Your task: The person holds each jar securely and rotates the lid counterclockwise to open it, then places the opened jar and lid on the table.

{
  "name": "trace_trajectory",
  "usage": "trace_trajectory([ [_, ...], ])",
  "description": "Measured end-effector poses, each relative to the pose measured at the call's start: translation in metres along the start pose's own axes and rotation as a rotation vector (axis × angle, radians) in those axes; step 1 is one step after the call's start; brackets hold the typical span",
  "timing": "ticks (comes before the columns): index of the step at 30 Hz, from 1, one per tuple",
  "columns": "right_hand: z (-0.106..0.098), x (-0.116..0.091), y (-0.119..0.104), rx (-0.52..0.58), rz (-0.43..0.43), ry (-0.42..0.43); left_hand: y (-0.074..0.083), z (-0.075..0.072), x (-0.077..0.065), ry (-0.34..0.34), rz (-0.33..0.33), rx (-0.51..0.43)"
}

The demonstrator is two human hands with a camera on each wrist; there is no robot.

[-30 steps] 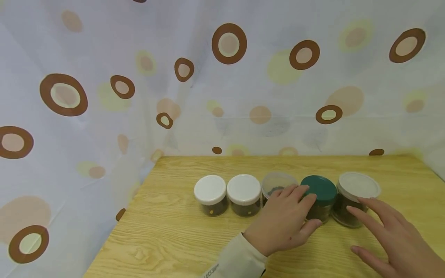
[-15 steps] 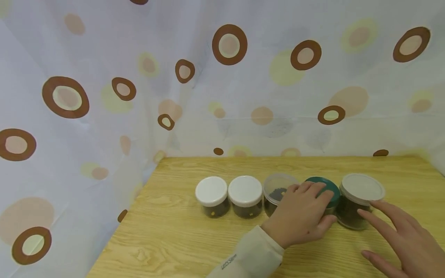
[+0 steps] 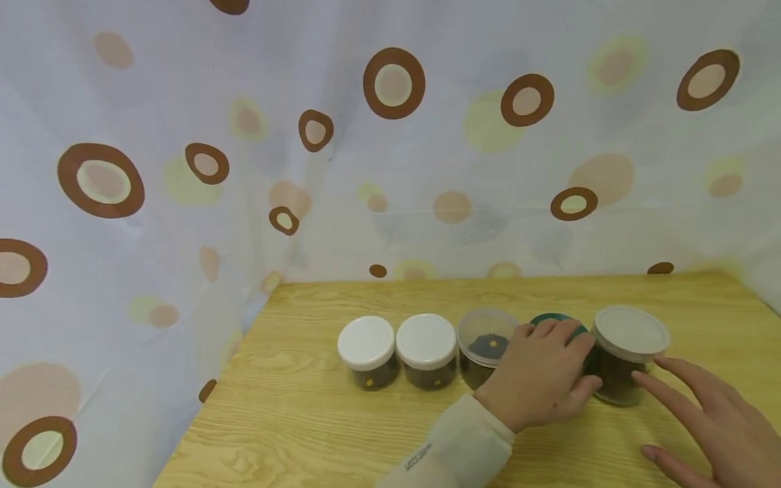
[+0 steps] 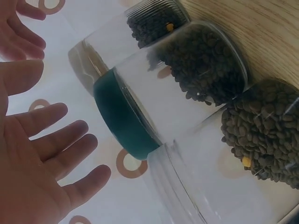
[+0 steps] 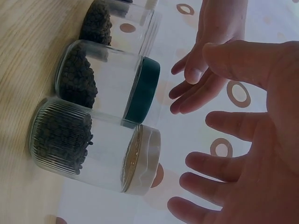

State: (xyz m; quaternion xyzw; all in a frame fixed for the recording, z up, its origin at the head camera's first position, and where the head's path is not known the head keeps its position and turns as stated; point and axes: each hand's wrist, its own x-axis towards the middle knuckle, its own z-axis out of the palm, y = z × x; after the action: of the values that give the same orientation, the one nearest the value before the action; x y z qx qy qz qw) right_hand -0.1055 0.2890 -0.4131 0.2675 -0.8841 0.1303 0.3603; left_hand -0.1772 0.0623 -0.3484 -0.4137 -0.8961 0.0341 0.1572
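My left hand (image 3: pixel 539 374) hovers over the jar with the dark green lid (image 4: pixel 122 116), its fingers spread and loosely bent. In the left wrist view a gap shows between its fingertips and that lid. My right hand (image 3: pixel 710 420) is open, close to the ribbed jar with the whitish lid (image 5: pixel 145 159) at the right end of the row, and holds nothing. Small dark brown pellets (image 5: pixel 63 140) fill the lower part of the ribbed jar. The green-lidded jar holds similar dark pellets (image 4: pixel 205 65). In the head view, my left hand hides most of that jar.
Left of the green-lidded jar stands a clear jar (image 3: pixel 478 366) without an opaque lid, pellets and a yellow bit showing inside. Two white-lidded jars (image 3: pixel 366 342) continue the row leftward. The wooden table (image 3: pixel 293 434) meets a spotted curtain (image 3: pixel 342 203) behind and at the left.
My left hand has moved right, from between the clear jar and the green-lidded one to over the green lid. My right hand has shifted slightly right. The jars keep their places.
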Motion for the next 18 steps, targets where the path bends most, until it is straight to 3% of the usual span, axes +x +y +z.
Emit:
trace_trajectory([
  [7, 0.005, -0.002, 0.003, 0.020, 0.002, 0.005, -0.001, 0.006, 0.009, -0.016, -0.018, 0.013],
  [13, 0.010, -0.014, 0.008, 0.061, 0.034, 0.025, 0.002, 0.007, 0.020, -0.114, -0.067, -0.013],
  [18, 0.014, -0.021, 0.019, 0.040, 0.046, 0.023, 0.003, 0.008, 0.028, -0.151, -0.084, -0.036],
])
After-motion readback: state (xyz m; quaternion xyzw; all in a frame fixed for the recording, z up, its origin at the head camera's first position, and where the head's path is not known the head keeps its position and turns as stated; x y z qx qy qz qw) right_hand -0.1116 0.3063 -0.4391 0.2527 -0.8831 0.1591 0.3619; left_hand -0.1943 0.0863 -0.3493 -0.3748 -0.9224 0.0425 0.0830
